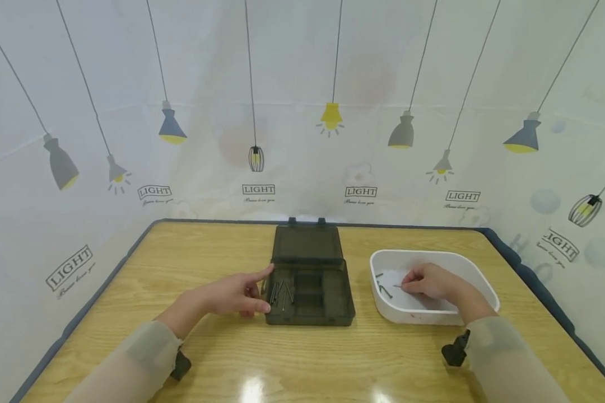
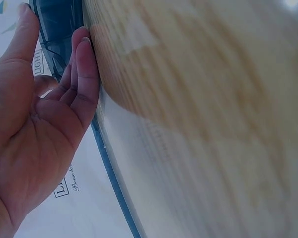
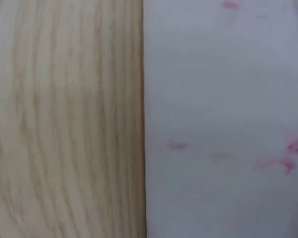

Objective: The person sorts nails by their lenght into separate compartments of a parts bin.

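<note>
A dark, see-through compartment box (image 1: 338, 291) lies with its lid (image 1: 307, 242) raised at the back. Several long screws (image 1: 282, 294) lie in its left compartment. My left hand (image 1: 234, 292) touches the box's left side, thumb near the front corner and index finger stretched toward the hinge. In the left wrist view, the fingers of the left hand (image 2: 39, 114) lie relaxed along the box's side. My right hand (image 1: 428, 281) reaches into a white tray (image 1: 393, 314) and pinches a small screw (image 1: 398, 286) by the fingertips. A few green-tinted screws (image 1: 385, 290) lie beside it.
Both box and tray stand on a wood-grain table (image 1: 201, 352) with a dark edge. A white cloth printed with lamps (image 1: 302, 73) hangs behind and at the sides. Red smudges mark the tray's outer wall (image 3: 218, 99) in the right wrist view.
</note>
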{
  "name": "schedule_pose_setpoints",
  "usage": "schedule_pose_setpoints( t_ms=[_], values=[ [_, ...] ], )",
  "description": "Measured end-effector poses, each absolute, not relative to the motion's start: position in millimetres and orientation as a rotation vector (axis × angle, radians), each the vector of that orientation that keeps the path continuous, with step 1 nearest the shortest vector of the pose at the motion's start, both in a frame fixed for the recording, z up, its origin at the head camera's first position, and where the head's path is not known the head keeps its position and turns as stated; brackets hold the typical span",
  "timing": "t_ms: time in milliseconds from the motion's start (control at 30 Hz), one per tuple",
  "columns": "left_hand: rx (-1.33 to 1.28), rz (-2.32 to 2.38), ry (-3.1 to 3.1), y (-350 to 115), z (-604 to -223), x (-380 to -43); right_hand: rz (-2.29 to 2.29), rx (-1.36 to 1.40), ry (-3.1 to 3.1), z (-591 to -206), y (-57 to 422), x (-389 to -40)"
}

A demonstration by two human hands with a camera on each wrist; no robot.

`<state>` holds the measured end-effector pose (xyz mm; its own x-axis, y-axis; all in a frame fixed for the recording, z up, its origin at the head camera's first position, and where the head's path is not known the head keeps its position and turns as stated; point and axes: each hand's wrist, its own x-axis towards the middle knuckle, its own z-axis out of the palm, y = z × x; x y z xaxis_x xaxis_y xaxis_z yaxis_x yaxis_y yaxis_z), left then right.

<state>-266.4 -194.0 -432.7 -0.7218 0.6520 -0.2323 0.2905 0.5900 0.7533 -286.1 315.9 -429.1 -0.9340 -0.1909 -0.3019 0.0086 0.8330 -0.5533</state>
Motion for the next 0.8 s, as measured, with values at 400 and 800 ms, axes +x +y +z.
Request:
schedule_pose_setpoints(
  t_ms=[400,800],
  values=[
    [0.747,0.979,2.323,-193,-434,-265,-0.912,-0.109,2.668,-425,313,-283],
    [0.728,0.991,2.319,-194,-431,-264,-1.233,-0.288,2.663,-400,281,-268]
  ],
)
